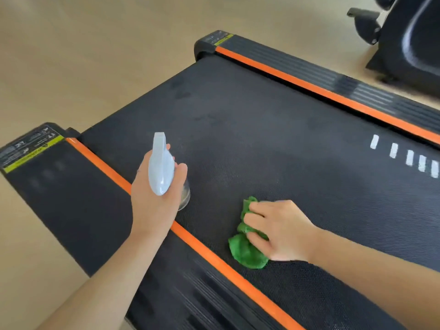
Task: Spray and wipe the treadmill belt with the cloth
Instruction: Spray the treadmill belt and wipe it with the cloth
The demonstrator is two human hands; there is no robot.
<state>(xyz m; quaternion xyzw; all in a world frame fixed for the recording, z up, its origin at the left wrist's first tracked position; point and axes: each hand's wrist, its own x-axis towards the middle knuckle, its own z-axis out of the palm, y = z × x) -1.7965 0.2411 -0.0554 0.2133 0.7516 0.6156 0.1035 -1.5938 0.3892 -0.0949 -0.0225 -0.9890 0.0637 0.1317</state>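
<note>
The black textured treadmill belt [273, 129] runs diagonally across the view between two orange-edged side rails. My left hand [154, 201] grips a spray bottle [160, 167] with a pale blue head and clear body, held above the belt's near-left edge with its nozzle pointing away from me. My right hand [278, 229] holds a crumpled green cloth [245, 248] and presses it on the belt near the left orange rail. Faint darker damp spots show on the belt farther away.
The left side rail [71, 198] and right side rail [333, 77] are black with orange strips and yellow warning labels at their ends. White dashes [409, 158] mark the belt at right. Another black machine [409, 36] stands at top right on the beige floor [71, 55].
</note>
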